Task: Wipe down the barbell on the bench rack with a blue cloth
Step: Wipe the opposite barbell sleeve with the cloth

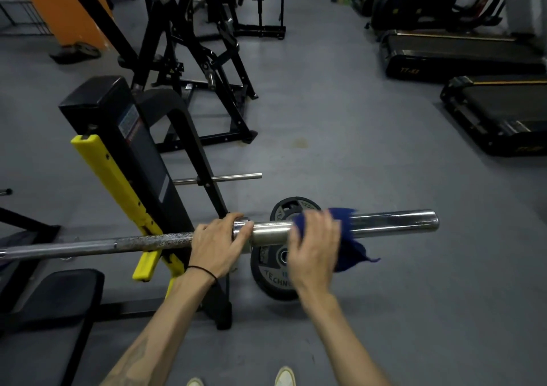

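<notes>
Barbell (148, 242) racked on the bench rack (124, 160), long axis running pretty much straight left-to-right across the view, right in front of the body at about arm's reach. Shiny sleeve end (393, 221) poking out to the right, past the yellow hook guard (112, 178), free of plates.

Left hand (217, 245) wrapped around the bar right at the collar where the knurled shaft meets the sleeve, fingers curled over the top, basically pinning it steady. Right hand (315, 248) further out along the sleeve, gripping the blue cloth (350, 246) around the steel, fingers bent over it, blurry so can't make out the exact finger spread. Loose tail of cloth hanging down below the bar on the far right side.

So, the key bit: both hands on the same line, left inboard, right outboard, and everything unwiped-looking on the sleeve lying to the right of the right hand. Right hand clearly the nearer one to that bare end, so probably just a slide along the axis, outward toward the tip. Shaft to the left of the left hand likely needing a regrip later.

Weight plates (275, 270) leaning on the floor just under the sleeve, not touching the bar as far as can be told. Treadmills (488, 113) well off to the right.
</notes>
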The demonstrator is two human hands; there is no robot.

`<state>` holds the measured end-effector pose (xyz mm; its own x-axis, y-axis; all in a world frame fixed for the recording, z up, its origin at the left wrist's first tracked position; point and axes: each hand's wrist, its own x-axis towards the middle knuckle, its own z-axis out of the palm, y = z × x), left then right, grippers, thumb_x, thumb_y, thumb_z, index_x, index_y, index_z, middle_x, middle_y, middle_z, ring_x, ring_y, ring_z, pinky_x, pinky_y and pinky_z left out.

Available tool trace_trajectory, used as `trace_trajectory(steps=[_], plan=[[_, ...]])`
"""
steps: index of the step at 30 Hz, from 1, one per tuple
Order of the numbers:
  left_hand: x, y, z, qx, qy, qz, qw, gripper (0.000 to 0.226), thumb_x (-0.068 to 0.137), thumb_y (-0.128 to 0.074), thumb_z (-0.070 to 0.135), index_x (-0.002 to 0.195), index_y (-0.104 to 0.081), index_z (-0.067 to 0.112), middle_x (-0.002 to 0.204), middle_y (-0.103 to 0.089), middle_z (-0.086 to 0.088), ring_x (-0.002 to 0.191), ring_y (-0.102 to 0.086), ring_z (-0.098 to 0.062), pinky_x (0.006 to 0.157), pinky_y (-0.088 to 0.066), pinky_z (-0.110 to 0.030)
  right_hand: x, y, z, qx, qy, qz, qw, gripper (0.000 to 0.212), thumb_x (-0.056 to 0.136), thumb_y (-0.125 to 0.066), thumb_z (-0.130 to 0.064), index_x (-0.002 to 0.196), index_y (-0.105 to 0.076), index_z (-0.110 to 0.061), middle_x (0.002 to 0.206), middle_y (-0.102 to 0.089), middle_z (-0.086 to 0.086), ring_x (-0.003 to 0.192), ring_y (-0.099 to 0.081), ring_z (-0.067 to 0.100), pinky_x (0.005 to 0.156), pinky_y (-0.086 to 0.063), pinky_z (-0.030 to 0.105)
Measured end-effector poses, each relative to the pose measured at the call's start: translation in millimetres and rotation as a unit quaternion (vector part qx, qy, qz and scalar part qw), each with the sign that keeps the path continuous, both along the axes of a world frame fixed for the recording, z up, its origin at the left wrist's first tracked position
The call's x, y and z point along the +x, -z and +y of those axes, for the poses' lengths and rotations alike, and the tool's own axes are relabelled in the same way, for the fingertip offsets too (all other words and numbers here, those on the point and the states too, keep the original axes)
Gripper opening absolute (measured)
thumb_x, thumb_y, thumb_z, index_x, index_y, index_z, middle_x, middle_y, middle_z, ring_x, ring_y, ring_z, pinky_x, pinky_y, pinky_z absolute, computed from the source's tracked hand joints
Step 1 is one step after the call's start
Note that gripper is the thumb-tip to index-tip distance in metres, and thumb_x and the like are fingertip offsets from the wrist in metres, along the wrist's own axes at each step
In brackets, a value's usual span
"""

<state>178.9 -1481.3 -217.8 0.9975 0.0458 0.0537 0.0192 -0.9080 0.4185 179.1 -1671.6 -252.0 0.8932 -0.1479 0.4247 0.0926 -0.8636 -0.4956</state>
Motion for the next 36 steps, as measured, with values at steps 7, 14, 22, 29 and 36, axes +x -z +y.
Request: trace_trajectory(steps=[7,14,22,29,36], plan=[[-1.4,1.1,1.7,-0.015,0.013,-0.003,1.000,0.078,0.087,-0.010,0.076,0.128,-0.056,0.028,0.099,-0.055,0.010,0.093,-0.054,-0.012,0.088,-0.028,-0.031,4.8,7.7,-66.5,-0.092,-0.072,-0.028,0.993,0.055,0.108,-0.035,-0.042,0.141,-0.057,-0.005,0.147,-0.055,0.014,0.140,-0.047,0.034,0.122,-0.028,0.049],[-1.4,3.4,7.4,-0.027,0.029,-0.008,0.999,0.078,0.087,-0.012,0.079,0.129,-0.055,0.029,0.100,-0.055,0.014,0.092,-0.053,-0.008,0.087,-0.028,-0.029,-19.2,5.2,15.7,-0.067,-0.187,-0.011,0.980,0.064,0.108,-0.032,-0.052,0.153,-0.044,-0.008,0.160,-0.042,0.009,0.153,-0.029,0.024,0.126,-0.019,0.045],[3.2,0.4,15.3,-0.091,0.033,0.039,0.995,0.069,0.073,-0.040,0.085,0.125,-0.045,0.041,0.107,-0.056,0.018,0.108,-0.047,-0.012,0.091,-0.029,-0.029,0.7,9.3,-32.2,0.039,0.043,0.003,0.998,0.068,0.106,-0.032,-0.052,0.149,-0.047,-0.001,0.157,-0.044,0.014,0.152,-0.028,0.030,0.126,-0.019,0.051],[-1.2,1.0,22.0,-0.151,0.057,-0.001,0.987,0.070,0.067,-0.058,0.080,0.124,-0.045,0.041,0.119,-0.057,0.018,0.113,-0.052,-0.011,0.099,-0.042,-0.037,-8.6,16.6,-34.0,-0.121,-0.208,-0.041,0.970,0.062,0.105,-0.042,-0.046,0.155,-0.041,-0.009,0.164,-0.035,0.007,0.154,-0.027,0.023,0.124,-0.025,0.046],[-1.2,9.5,9.2,-0.034,0.046,-0.045,0.997,0.085,0.090,-0.013,0.083,0.140,-0.053,0.026,0.126,-0.065,0.006,0.117,-0.056,-0.012,0.111,-0.028,-0.034,-1.2,6.8,7.4,0.072,0.002,-0.008,0.997,0.067,0.108,-0.028,-0.052,0.149,-0.047,-0.002,0.156,-0.046,0.013,0.153,-0.029,0.028,0.128,-0.013,0.048]])
